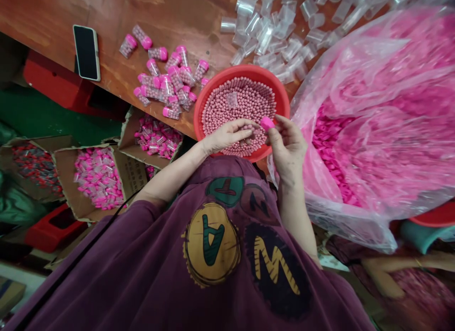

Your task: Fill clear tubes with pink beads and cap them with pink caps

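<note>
My right hand (288, 143) pinches a bright pink cap (267, 123) between thumb and fingers over the right edge of a red bowl (284, 96). Small pink beads (216, 103) fill the bowl, and a clear tube (232, 100) lies on them. Over the near side of the beads, my left hand (231, 135) is closed with its fingers curled. What it holds is hard to separate from the beads behind it. The fingertips of both hands are close together but apart.
Capped bead-filled tubes (174, 79) lie left of the bowl, with a phone (86, 52) farther left. Clear tubes (265, 34) are heaped behind. A plastic bag of pink caps (332, 136) stands right. Boxes of filled tubes (97, 177) sit lower left. Another person's arm (384, 276) shows lower right.
</note>
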`<state>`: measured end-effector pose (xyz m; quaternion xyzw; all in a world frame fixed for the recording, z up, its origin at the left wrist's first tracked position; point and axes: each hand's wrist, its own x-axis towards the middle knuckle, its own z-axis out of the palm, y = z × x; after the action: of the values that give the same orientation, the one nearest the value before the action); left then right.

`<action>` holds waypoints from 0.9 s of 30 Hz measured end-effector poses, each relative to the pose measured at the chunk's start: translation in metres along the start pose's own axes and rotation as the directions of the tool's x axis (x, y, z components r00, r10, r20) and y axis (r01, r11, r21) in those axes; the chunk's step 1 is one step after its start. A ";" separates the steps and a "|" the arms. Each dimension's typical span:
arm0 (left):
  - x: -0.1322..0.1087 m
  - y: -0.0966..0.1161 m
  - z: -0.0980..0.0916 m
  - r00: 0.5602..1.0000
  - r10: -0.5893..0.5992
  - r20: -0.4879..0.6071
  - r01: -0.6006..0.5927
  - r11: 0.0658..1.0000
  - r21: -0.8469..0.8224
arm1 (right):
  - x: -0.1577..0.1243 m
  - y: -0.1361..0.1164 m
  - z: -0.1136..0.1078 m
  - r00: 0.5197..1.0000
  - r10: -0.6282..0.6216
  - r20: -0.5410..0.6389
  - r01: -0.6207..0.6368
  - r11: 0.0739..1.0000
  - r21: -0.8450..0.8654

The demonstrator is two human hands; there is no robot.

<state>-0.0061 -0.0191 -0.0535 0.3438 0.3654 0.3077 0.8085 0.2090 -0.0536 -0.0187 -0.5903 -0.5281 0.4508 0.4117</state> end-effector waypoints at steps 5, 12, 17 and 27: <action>0.002 -0.001 0.000 0.999 0.041 0.012 -0.041 0.999 -0.002 | 0.001 0.003 0.000 0.998 0.034 0.046 -0.036 0.999 0.030; 0.001 0.002 0.009 1.000 0.000 -0.014 0.000 1.000 0.001 | 0.001 -0.006 0.002 0.994 -0.097 0.051 0.105 0.971 -0.213; 0.002 0.000 0.013 1.000 0.007 -0.026 -0.007 1.000 -0.002 | 0.001 -0.009 0.007 0.986 -0.166 -0.009 0.160 0.964 -0.213; -0.002 0.006 0.025 0.990 -0.097 -0.102 0.088 0.993 -0.085 | -0.004 0.004 0.013 0.980 -0.197 0.021 0.196 0.945 -0.262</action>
<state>0.0113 -0.0250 -0.0361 0.2771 0.4108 0.3021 0.8144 0.1976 -0.0582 -0.0259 -0.5851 -0.6382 0.3320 0.3742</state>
